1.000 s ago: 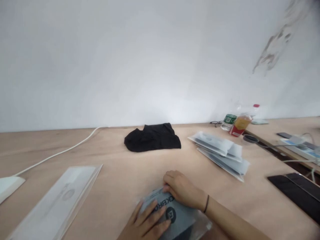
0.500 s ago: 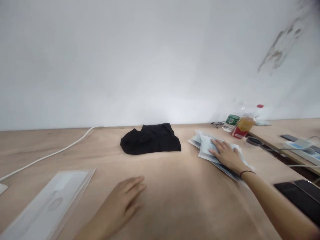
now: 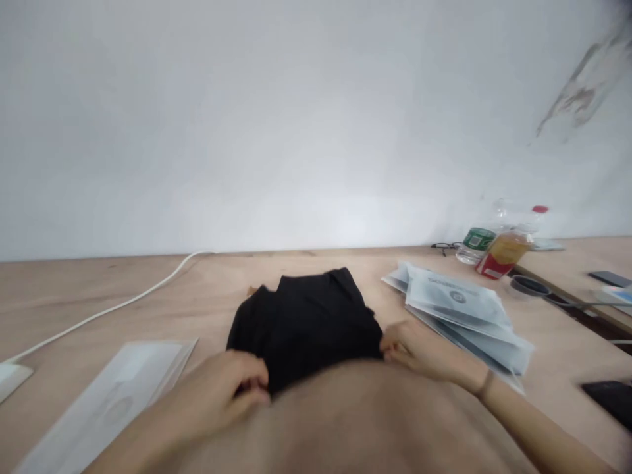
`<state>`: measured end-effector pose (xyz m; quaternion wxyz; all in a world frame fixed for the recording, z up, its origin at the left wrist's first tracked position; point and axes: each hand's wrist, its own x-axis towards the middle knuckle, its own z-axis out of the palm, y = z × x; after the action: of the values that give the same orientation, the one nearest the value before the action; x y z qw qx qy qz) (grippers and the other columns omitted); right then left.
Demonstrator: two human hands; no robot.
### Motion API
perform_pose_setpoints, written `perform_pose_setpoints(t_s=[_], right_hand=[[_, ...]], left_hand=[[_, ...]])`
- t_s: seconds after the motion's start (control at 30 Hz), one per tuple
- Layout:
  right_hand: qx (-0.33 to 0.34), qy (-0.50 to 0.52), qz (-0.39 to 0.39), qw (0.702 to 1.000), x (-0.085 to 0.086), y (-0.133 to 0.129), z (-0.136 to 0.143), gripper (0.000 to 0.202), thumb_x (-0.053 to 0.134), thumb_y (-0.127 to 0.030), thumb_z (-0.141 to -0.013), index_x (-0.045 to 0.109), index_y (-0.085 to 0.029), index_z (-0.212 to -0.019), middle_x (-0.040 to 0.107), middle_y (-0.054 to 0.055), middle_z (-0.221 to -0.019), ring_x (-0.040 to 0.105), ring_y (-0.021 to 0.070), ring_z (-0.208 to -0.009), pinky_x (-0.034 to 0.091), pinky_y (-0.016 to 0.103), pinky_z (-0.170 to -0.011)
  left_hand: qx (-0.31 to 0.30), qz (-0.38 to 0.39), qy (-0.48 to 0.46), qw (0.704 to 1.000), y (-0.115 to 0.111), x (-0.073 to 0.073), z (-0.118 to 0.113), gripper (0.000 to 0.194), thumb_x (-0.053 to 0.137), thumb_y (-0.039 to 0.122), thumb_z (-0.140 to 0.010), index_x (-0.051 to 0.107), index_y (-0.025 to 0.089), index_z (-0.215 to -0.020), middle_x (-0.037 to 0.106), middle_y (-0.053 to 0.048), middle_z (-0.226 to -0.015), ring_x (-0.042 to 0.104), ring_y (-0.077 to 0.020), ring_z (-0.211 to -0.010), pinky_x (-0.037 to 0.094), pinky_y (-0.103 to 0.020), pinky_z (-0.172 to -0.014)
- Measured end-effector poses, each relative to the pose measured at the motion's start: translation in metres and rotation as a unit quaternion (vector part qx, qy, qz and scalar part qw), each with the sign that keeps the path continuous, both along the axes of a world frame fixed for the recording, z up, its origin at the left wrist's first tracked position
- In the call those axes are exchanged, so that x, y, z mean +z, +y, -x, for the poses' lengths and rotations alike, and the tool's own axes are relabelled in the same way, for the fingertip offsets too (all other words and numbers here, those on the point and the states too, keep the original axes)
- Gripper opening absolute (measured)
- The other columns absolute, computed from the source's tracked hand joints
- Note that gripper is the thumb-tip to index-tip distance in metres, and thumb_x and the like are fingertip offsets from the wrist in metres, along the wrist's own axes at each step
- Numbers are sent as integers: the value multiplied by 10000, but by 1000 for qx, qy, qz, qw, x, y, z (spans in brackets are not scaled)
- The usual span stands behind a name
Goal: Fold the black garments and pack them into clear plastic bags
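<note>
A folded black garment (image 3: pixel 306 322) of dark cloth lies on the wooden table, its kind not clear. My left hand (image 3: pixel 239 382) is closed on its near left corner, fingers curled and blurred. At the near right corner my right hand (image 3: pixel 412 345) pinches the cloth's edge. The near edge sags between the two hands, and a blurred brownish area below it cannot be made out. Just right of my right hand lie several frosted plastic bags (image 3: pixel 454 299) in a fanned pile. A flat frosted bag (image 3: pixel 113 395) rests left of my left hand.
Two bottles, a clear one (image 3: pixel 474 245) and an orange drink bottle (image 3: pixel 506 253), stand at the back right by glasses (image 3: pixel 444 247). A tape roll (image 3: pixel 530 286) and a phone (image 3: pixel 609 398) are at the right. A white cable (image 3: pixel 143 293) crosses the left; a wall (image 3: pixel 296 131) rises behind.
My right hand has left the plastic bags and moved left onto the black garment. My left hand has closed on its other corner. The garment has come nearer and spread wider.
</note>
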<state>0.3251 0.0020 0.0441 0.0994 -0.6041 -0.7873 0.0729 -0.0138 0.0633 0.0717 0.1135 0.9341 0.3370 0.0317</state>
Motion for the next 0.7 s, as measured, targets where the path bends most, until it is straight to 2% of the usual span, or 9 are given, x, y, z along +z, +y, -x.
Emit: perform_pose_setpoints(t_s=[0.1, 0.17, 0.23, 0.33, 0.43, 0.5, 0.57, 0.63, 0.7], right_hand=[[44, 113, 36, 992, 6, -37, 3, 226, 580, -282, -852, 685, -261, -1051, 707, 25, -1039, 638, 202, -964, 488, 305, -857], [67, 126, 24, 989, 5, -45, 9, 304, 580, -304, -861, 637, -257, -1156, 659, 48, -1170, 587, 241, -1080, 458, 370, -930], [74, 124, 18, 989, 1, -38, 12, 260, 549, -297, -882, 657, -251, -1113, 670, 55, -1137, 598, 244, -1049, 464, 387, -915], [25, 170, -18, 985, -2, -7, 10, 256, 488, -261, -902, 646, -242, -1103, 670, 59, -1099, 598, 225, -1029, 447, 386, -930], [-21, 217, -25, 976, -7, 37, 9, 364, 587, -264, -819, 596, -221, -1180, 617, 81, -1208, 552, 246, -1109, 422, 406, -956], [-33, 226, -3, 974, -14, 63, 10, 288, 627, -269, -771, 658, -175, -1041, 678, 87, -1053, 611, 243, -981, 474, 376, -862], [-46, 232, 6, 972, -22, 81, 10, 198, 561, -297, -816, 678, -144, -859, 693, 70, -826, 638, 217, -801, 501, 342, -745], [-61, 244, 5, 968, -28, 92, 8, 274, 469, -328, -871, 664, -137, -841, 672, 52, -749, 625, 194, -719, 498, 320, -678], [-61, 252, 11, 966, -32, 94, 4, 243, 515, -337, -841, 658, -145, -883, 666, 32, -742, 614, 185, -687, 493, 305, -640]], left_hand=[[-6, 8, -29, 1000, -38, -10, 19, 388, 568, 416, -850, 562, 360, -1234, 628, -3, -1243, 582, -233, -1129, 482, -348, -923], [-1, -24, -28, 999, -42, -25, 25, 508, 540, 435, -870, 416, 383, -1360, 494, -6, -1400, 454, -263, -1276, 402, -444, -1022], [4, -25, -33, 999, -32, -38, 24, 546, 526, 434, -878, 360, 370, -1394, 448, -14, -1435, 411, -270, -1307, 349, -484, -1054], [79, -2, -113, 990, -2, -42, 13, 454, 490, 434, -889, 480, 286, -1318, 559, -53, -1322, 486, -260, -1223, 352, -454, -1038], [180, 16, -195, 964, 35, -39, -7, 392, 617, 471, -771, 632, 198, -1051, 641, -89, -1102, 544, -295, -1081, 401, -441, -946], [197, 39, -211, 957, 60, -40, -19, 312, 674, 465, -693, 637, 181, -816, 653, -62, -870, 592, -281, -912, 453, -406, -834], [203, 68, -228, 950, 79, -45, -25, 288, 587, 465, -754, 573, 183, -699, 596, -15, -675, 600, -220, -705, 480, -348, -694], [206, 101, -253, 940, 90, -50, -26, 303, 465, 461, -826, 546, 180, -748, 569, 4, -629, 587, -183, -607, 479, -307, -601], [192, 137, -268, 934, 92, -51, -24, 293, 507, 445, -799, 554, 163, -865, 611, -4, -672, 614, -181, -626, 489, -291, -587]])
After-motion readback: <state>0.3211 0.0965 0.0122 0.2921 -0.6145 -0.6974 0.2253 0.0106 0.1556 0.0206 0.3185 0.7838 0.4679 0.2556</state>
